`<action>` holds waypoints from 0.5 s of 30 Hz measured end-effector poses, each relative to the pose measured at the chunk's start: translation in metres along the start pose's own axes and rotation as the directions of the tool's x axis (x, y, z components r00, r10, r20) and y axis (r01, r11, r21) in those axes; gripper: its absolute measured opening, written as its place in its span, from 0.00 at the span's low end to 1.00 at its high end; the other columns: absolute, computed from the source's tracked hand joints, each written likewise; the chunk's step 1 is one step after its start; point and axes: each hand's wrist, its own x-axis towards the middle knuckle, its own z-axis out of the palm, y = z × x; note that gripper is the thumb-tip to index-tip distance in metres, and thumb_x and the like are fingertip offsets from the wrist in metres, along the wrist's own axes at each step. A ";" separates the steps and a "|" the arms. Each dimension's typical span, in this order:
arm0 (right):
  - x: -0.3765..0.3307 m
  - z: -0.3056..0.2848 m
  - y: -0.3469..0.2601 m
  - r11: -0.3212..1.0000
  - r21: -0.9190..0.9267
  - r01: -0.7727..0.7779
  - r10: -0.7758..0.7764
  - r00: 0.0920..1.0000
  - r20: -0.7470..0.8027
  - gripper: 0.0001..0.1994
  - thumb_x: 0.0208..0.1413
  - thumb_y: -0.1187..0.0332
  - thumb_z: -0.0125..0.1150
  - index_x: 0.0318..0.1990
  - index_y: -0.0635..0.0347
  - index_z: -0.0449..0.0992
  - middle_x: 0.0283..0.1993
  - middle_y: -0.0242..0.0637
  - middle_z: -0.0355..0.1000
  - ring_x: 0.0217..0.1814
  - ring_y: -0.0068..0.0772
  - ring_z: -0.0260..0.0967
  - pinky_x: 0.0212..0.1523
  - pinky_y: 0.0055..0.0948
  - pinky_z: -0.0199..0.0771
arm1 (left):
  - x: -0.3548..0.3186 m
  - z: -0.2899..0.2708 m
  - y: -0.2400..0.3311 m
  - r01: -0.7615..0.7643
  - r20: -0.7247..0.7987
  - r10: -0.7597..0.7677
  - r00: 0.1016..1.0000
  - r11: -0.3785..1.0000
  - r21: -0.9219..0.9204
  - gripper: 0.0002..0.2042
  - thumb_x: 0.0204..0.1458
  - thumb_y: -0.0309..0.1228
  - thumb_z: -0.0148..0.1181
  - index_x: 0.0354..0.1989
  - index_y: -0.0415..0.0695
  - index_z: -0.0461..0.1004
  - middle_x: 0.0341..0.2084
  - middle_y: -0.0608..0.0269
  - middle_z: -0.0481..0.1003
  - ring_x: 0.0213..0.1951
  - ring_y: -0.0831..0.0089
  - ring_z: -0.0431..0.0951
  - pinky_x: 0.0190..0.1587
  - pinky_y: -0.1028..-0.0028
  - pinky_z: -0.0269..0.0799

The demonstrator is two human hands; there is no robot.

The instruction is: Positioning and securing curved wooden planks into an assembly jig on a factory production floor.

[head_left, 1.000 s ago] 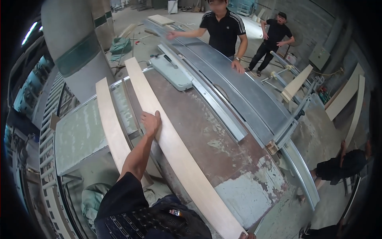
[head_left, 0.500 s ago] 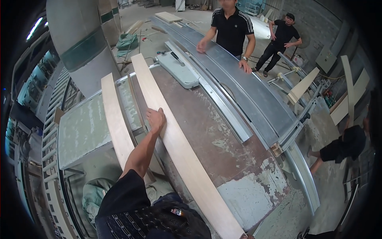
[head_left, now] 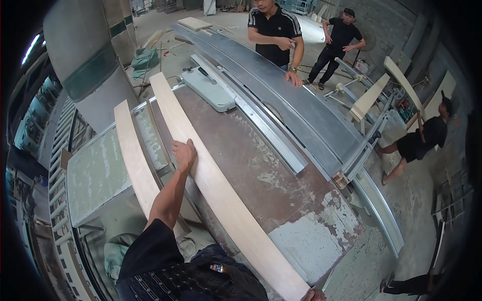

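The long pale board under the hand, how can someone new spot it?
Find the big brown table with peeling patches. Along its left side lies the long pale board, running from upper left to bottom. Unlike the similar board further left, it has the person's left hand on it and right hand at its near end.

Right hand (head_left: 314, 295) cut off by the lower edge; leftmost pale plank (head_left: 134, 150) partly hidden behind left forearm (head_left: 168, 200).
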 end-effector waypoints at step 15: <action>0.000 0.006 0.007 0.997 -0.045 0.068 -0.069 0.998 -0.008 0.14 0.64 0.61 0.50 0.34 0.58 0.78 0.34 0.48 0.76 0.38 0.61 0.72 0.41 0.56 0.70 | 0.005 -0.005 -0.006 0.005 0.031 -0.006 1.000 1.000 0.020 0.39 0.57 0.46 0.58 0.63 0.23 0.52 0.57 0.27 0.63 0.60 0.34 0.63 0.64 0.48 0.60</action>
